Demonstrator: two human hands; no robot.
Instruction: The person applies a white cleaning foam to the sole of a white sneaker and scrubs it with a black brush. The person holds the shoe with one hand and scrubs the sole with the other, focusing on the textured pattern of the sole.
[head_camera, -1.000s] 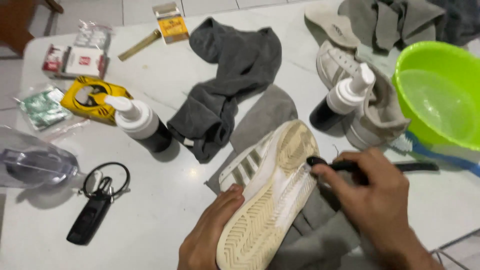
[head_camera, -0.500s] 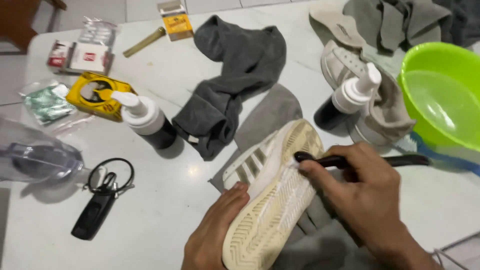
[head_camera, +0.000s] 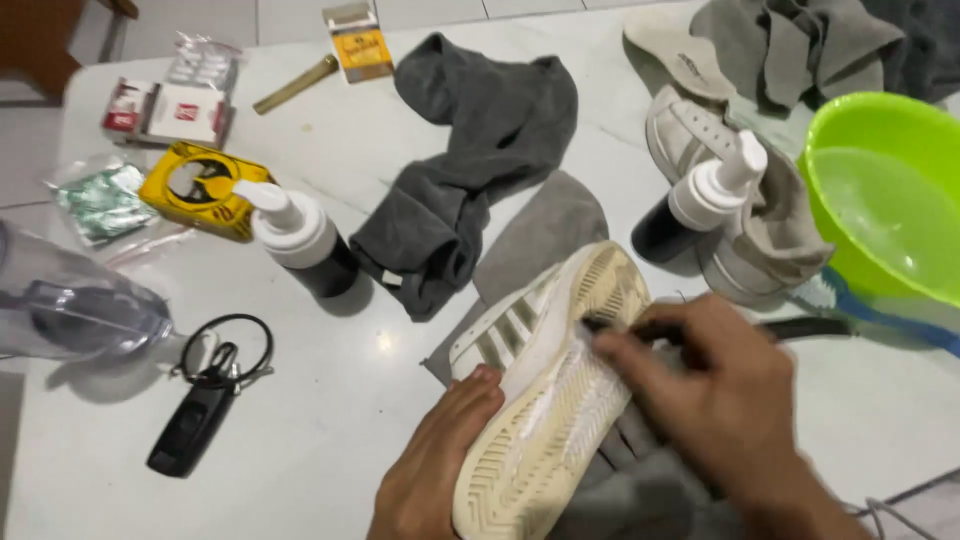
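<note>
While our left hand (head_camera: 432, 470) clamps the light, stiff-soled sneaker (head_camera: 548, 385) by its side, our right hand (head_camera: 715, 395) pinches a dark brush (head_camera: 800, 327) against its sole.

Shoe (head_camera: 545, 385) lies sole-up at centre of surface (head_camera: 330, 440), on a cloth (head_camera: 545, 235). Pump bottle (head_camera: 300, 238) at 10 o'clock from it; second bottle (head_camera: 700, 200) at 1 o'clock, basin (head_camera: 880, 190) at 2 o'clock. Key fob (head_camera: 190, 425) at 9 o'clock.
</note>
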